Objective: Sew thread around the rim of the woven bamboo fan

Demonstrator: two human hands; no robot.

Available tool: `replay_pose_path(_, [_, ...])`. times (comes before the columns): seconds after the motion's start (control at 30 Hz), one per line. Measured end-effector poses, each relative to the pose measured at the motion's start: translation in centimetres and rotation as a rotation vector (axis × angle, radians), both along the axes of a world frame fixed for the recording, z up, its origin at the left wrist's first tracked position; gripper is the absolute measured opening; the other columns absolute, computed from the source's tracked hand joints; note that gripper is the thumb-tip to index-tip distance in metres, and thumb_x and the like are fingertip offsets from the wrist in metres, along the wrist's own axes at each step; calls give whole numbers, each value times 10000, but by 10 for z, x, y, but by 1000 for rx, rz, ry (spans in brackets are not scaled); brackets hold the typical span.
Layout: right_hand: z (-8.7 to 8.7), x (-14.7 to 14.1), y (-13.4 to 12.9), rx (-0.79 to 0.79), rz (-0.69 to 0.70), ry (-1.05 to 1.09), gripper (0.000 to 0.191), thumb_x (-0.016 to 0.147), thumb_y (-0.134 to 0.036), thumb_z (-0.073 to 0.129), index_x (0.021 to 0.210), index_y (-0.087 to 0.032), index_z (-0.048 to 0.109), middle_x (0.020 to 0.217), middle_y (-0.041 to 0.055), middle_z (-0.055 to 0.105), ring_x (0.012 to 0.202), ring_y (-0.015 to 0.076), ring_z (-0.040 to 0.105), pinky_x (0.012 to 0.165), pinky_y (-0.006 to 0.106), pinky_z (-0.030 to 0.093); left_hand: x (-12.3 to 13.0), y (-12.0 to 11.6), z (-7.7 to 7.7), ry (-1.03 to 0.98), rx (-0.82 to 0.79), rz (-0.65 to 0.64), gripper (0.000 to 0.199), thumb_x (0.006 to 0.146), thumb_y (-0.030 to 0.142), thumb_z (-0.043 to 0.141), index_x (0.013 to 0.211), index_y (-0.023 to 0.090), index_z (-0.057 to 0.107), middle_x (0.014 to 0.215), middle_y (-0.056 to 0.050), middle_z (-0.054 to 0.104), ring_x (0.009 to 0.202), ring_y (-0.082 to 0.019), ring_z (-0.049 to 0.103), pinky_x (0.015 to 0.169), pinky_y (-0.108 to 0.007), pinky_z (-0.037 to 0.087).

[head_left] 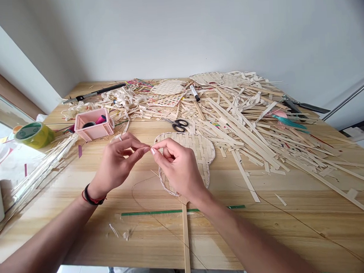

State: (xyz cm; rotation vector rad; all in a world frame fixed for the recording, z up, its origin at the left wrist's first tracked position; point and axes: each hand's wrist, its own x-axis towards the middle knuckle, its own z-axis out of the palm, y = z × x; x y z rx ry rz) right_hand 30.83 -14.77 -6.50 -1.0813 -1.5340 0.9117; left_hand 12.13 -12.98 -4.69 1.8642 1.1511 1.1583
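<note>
A woven fan (197, 152) of pale flat strips lies on the table, its edge bound with a cord and its long flat wooden handle (186, 237) pointing toward me. Above the fan's left side, my left hand (119, 157) and my right hand (179, 165) meet at the fingertips, both in a pinch. Between them shows a tiny bit of thin brown thread; its exact form is too small to tell. More thread (134, 195) curves over the table below. Part of the fan is hidden by my right hand.
Behind the fan lie black-handled scissors (180, 125), a marker (195, 93) and heaps of bamboo-like strips (242, 126). A pink basket (94, 134) with spools and yellow tape rolls (34, 135) stand at left. A green strip (143, 213) runs beneath the handle.
</note>
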Motion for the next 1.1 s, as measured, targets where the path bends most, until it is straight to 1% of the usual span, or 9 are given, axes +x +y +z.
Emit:
replay_pose_path(0.2, [0, 1, 0, 10, -6, -3, 142, 981, -266, 650, 844, -226, 655, 576, -85, 344, 529, 109, 313, 561, 310, 234, -1, 1, -1, -3, -9, -21, 190, 969, 377, 762, 925, 221, 861, 854, -50, 703, 717, -140, 602, 574, -247, 454])
replay_pose_path(0.4, [1, 0, 1, 5, -11, 3, 143, 988, -284, 652, 859, -223, 670, 580, -84, 358, 528, 109, 329, 553, 310, 235, -2, 0, 1, -37, -43, -44, 178, 953, 379, 777, 937, 231, 875, 865, -62, 716, 709, -148, 609, 552, -244, 466])
replay_pose_path(0.57, [2, 0, 0, -6, -8, 19, 142, 986, -287, 655, 867, -213, 677, 577, -84, 375, 531, 106, 346, 548, 305, 250, -3, 4, 4, -96, -108, -99, 160, 925, 344, 792, 926, 218, 890, 821, -65, 705, 625, -129, 571, 476, -227, 434])
replay_pose_path(0.73, [0, 0, 1, 21, 0, 23, 130, 979, -283, 651, 897, -192, 697, 584, -90, 367, 530, 98, 341, 530, 289, 251, -5, 6, 1, -154, -163, -123, 128, 908, 307, 812, 906, 206, 890, 801, -53, 693, 573, -100, 546, 493, -230, 448])
replay_pose_path(0.9, [-2, 0, 1, 69, 12, -2, 125, 975, -259, 643, 902, -174, 699, 590, -98, 350, 531, 89, 333, 519, 274, 262, -6, 7, -2, -210, -224, -134, 80, 889, 276, 838, 872, 206, 873, 789, -27, 652, 583, -88, 543, 511, -221, 439])
replay_pose_path(1.1, [1, 1, 0, 93, 40, -18, 95, 959, -229, 638, 893, -175, 680, 585, -103, 356, 526, 85, 337, 514, 260, 275, -7, 10, -3, -300, -349, -186, 81, 852, 271, 875, 818, 203, 846, 765, -22, 645, 612, -94, 523, 518, -212, 438])
